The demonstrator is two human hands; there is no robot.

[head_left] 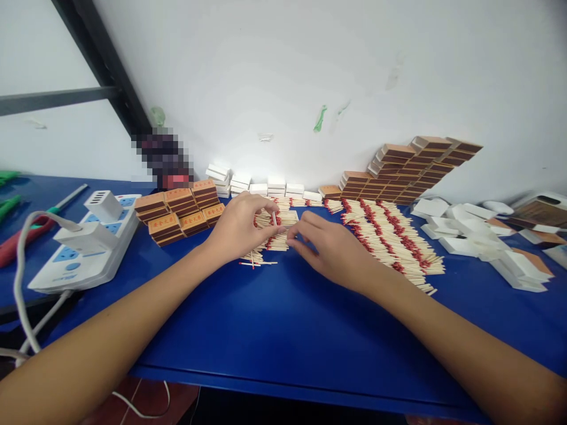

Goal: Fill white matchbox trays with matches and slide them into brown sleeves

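Over the pile of loose matches (pixel 278 241), my left hand (pixel 241 221) curls its thumb and fingers around a small white matchbox tray (pixel 289 218). Matches show at the tray, but whether they lie in it or behind it is hard to tell. My right hand (pixel 325 242) is closed at the tray's right end, its fingertips pinched together; what they hold, if anything, is too small to make out. To the right of my right hand spread rows of red-tipped matches (pixel 390 236).
Closed matchboxes (pixel 179 212) are stacked at left, and more matchboxes (pixel 398 171) rise against the wall at right. White trays (pixel 277 186) line the back; others (pixel 478 230) lie heaped at right. A power strip (pixel 84 260) with cables and a screwdriver (pixel 66 199) occupy the left side.
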